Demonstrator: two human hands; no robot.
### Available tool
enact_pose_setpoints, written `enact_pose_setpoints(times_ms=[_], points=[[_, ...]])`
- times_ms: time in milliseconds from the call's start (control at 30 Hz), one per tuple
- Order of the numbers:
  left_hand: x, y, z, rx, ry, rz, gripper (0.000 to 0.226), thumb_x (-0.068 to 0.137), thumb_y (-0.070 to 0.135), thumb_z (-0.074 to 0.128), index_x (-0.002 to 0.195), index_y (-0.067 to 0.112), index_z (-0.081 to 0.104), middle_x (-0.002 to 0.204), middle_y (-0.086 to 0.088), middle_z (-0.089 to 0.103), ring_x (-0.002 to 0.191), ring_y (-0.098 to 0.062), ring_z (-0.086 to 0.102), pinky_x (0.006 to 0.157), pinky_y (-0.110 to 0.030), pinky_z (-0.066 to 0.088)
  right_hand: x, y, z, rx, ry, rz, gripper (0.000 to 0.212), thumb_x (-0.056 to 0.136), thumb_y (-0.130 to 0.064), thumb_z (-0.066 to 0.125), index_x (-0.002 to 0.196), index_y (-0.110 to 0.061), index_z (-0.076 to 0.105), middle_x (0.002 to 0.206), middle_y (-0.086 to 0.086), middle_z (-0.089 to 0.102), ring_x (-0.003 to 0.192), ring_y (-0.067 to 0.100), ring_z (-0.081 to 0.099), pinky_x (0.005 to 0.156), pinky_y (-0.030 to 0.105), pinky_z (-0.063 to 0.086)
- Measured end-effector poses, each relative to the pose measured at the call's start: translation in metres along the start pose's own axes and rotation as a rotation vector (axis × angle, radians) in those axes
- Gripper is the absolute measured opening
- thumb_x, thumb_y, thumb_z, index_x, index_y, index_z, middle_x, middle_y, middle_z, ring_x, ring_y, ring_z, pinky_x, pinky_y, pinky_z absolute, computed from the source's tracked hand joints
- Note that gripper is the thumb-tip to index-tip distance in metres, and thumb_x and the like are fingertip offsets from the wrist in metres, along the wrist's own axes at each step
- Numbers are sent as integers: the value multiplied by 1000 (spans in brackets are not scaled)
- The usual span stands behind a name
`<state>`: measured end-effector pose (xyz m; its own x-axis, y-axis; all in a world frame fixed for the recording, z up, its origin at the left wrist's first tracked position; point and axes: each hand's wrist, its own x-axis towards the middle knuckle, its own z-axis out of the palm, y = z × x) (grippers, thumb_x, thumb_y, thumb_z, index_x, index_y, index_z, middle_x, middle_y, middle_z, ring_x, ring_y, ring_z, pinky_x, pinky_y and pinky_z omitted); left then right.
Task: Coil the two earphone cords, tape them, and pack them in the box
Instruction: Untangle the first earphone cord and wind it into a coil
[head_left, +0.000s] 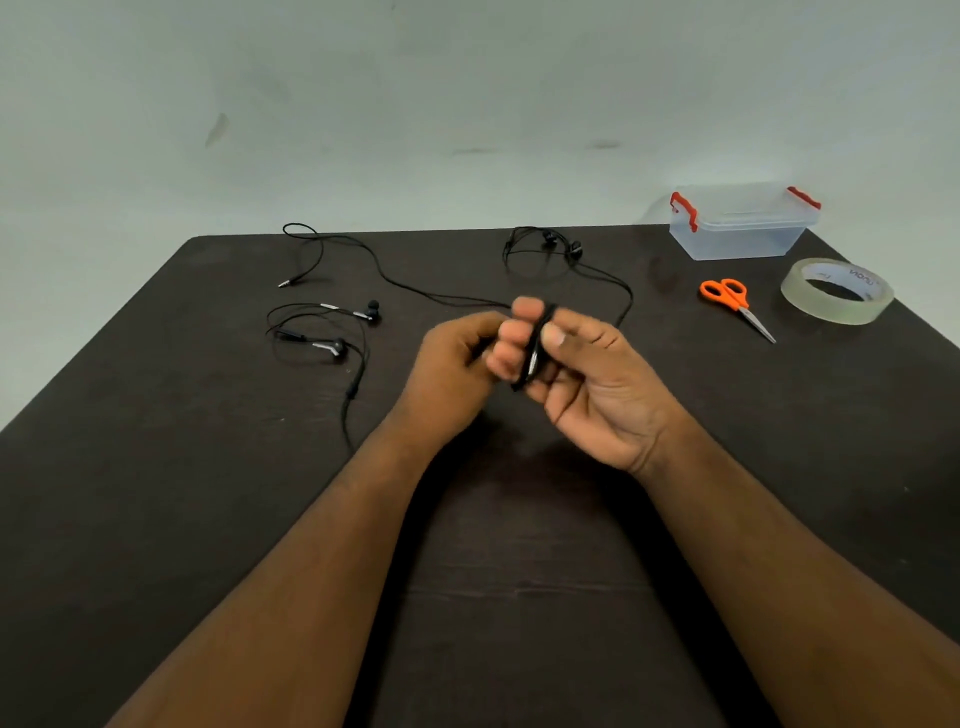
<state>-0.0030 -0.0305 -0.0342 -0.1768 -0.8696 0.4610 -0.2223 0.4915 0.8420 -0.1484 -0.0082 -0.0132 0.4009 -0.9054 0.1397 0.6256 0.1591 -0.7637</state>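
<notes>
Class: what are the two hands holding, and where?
Both the left hand and right hand grip one earphone cord at its wound middle bundle.

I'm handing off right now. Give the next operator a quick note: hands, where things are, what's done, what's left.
Left hand and right hand both grip a partly coiled earphone cord above the table; its earbuds lie beyond.
Second earphone lies loose at left, uncoiled.
Tape roll, orange scissors and lidded clear box sit far right, untouched.
Left: finish coil, tape, coil second, pack.
</notes>
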Motion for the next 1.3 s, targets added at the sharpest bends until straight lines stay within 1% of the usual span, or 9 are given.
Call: enact_pose_setpoints(times_ms=[167, 333, 433, 533, 633, 767, 867, 1067, 1300], points=[[-1, -5, 8, 297, -255, -18, 14, 92, 24, 62, 83, 15, 66, 62, 15, 55, 57, 4, 50, 58, -12, 38, 11, -11, -19, 100, 235, -282, 21, 82, -4, 56, 93, -6, 74, 102, 12, 72, 103, 27, 68, 96, 37, 51], [1, -6, 5, 364, -251, -85, 9, 86, 22, 69, 78, 25, 65, 59, 13, 55, 54, 4, 49, 54, -9, 34, 14, -8, -55, -1259, 204, -555, 19, 87, 0, 60, 101, -2, 72, 107, -5, 68, 109, 3, 61, 104, 22, 41], [3, -8, -2, 375, -128, 11, 9, 89, 21, 64, 80, 20, 64, 66, 8, 59, 60, -2, 51, 59, -19, 40, 15, -3, -61, -1549, 52, -579, 18, 87, -5, 60, 99, -2, 74, 104, -5, 70, 109, 10, 61, 107, 19, 36], [2, -8, -7, 480, -46, 109, 11, 90, 28, 58, 87, 20, 64, 74, 15, 59, 66, -2, 51, 61, -29, 45, 13, -4, -53, -1491, 25, -419, 21, 89, -8, 62, 69, -14, 67, 62, -19, 62, 64, -3, 59, 70, 11, 43], [-2, -2, -8, 658, 26, 182, 9, 92, 28, 55, 91, 24, 63, 81, 13, 62, 74, -10, 57, 60, -33, 47, 14, -4, -49, -1389, 27, -278, 27, 91, -13, 62, 64, -7, 60, 51, -8, 42, 50, 4, 35, 50, 26, 32], [-4, 6, -4, 741, 80, 263, 25, 91, 32, 41, 91, 22, 63, 86, 7, 66, 76, -17, 64, 54, -38, 51, 13, -3, -45, -1286, 29, -206, 15, 91, -25, 62, 93, -21, 76, 81, 15, 72, 73, 31, 65, 67, 41, 51], [-3, 5, -7, 728, 111, 282, 21, 89, 22, 44, 93, 22, 64, 87, 8, 65, 76, -16, 63, 56, -39, 51, 10, -2, -39, -1130, -20, -136, 15, 91, -27, 62, 96, -31, 75, 98, 23, 70, 99, 43, 63, 88, 56, 49], [1, 2, -11, 261, 117, 213, 10, 89, 3, 60, 87, 10, 67, 84, 6, 66, 81, -7, 62, 73, -24, 51, -2, -5, -26, -625, -74, 35, 19, 85, -6, 60, 101, -1, 70, 92, 16, 74, 94, 23, 70, 85, 27, 52], [1, -3, -1, -69, -33, 25, 11, 87, 13, 54, 85, 15, 65, 77, 11, 63, 69, -4, 59, 62, -20, 48, -5, -5, -10, -73, -167, 59, 24, 85, -7, 52, 96, 0, 72, 84, 15, 72, 83, 29, 72, 84, 48, 55]])
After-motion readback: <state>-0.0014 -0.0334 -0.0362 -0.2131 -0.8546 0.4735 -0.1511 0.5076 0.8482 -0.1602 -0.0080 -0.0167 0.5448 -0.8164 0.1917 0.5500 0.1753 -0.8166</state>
